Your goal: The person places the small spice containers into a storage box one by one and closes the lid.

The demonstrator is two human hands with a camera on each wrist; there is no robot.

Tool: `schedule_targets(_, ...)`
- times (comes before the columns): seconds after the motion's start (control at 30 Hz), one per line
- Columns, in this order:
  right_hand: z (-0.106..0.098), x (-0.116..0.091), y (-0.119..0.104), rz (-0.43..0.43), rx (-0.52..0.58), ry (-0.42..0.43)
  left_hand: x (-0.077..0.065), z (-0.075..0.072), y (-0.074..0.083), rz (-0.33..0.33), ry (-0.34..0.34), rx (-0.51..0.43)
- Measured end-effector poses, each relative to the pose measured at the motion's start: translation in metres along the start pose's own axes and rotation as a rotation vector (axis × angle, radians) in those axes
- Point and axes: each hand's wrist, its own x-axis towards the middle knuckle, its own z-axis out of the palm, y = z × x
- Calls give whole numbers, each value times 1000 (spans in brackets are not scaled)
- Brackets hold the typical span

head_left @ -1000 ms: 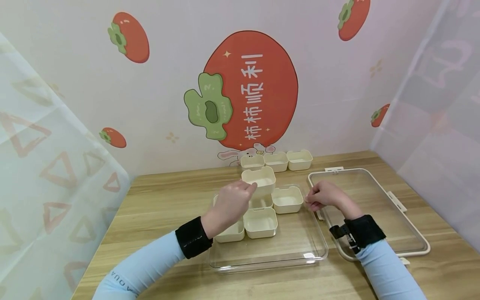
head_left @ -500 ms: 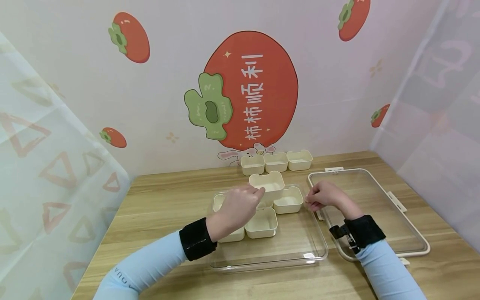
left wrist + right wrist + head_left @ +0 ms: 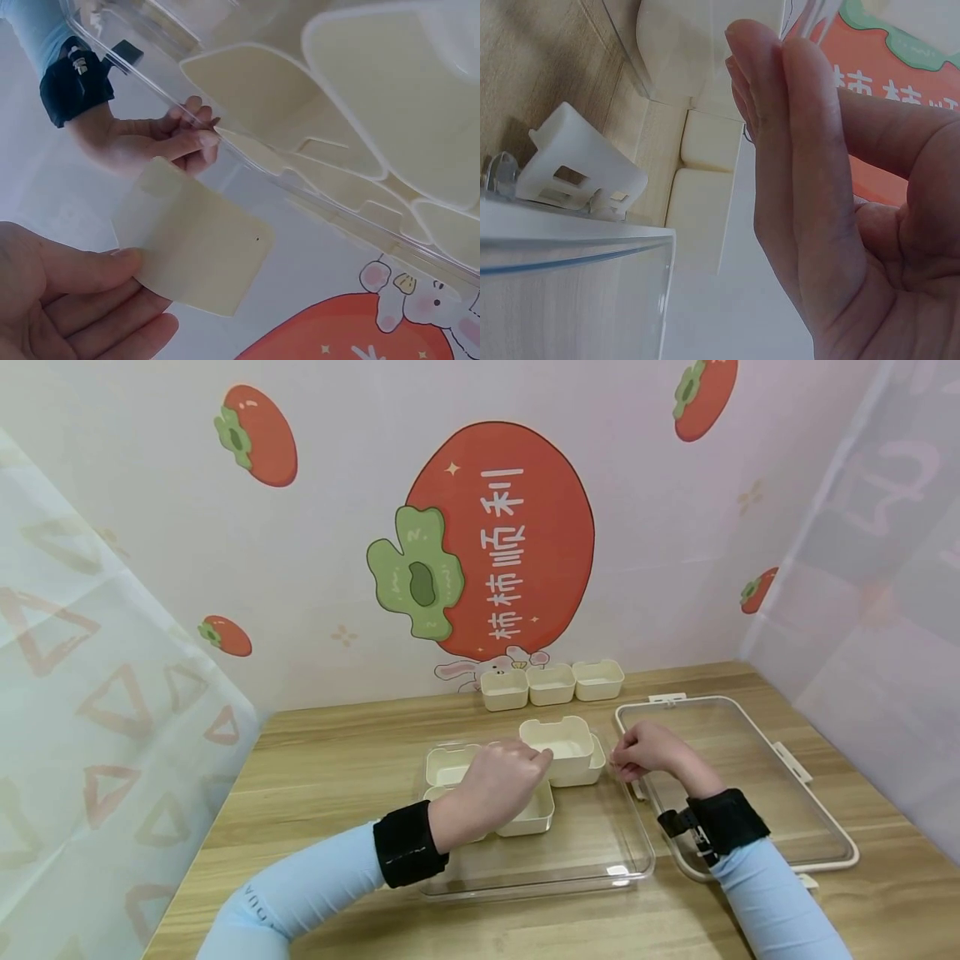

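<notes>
A cream open-topped bin (image 3: 562,750) hangs tilted above the clear plastic box (image 3: 536,888), pinched at its near side by my left hand (image 3: 491,793). In the left wrist view the thumb lies against one end of this bin (image 3: 214,244), with the fingers beneath. Several like bins stand inside the box; one at the back right (image 3: 597,768) is partly covered by the held bin, and a front one (image 3: 536,814) is partly behind my left hand. My right hand (image 3: 654,753) pinches the box's right rim between thumb and fingertips, also seen from the right wrist.
Three more cream bins (image 3: 552,685) stand in a row by the back wall. Right of the box lies a clear lid (image 3: 750,777) with a white frame and side clips, partly under the right forearm. Printed cloth walls enclose the wooden table (image 3: 337,752).
My left hand has carried the bin rightward and slightly nearer, from over the middle of the box to over the back-right bin. The right hand has stayed at the rim.
</notes>
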Motion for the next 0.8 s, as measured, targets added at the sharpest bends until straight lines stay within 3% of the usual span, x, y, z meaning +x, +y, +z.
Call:
schedule_targets(0.43,0,0,1,-6,4,-7,11,-6,16,38,-154,16)
schedule_targets(0.8,1,0,0,10,7,4,17,-3,25,99,-221,-12)
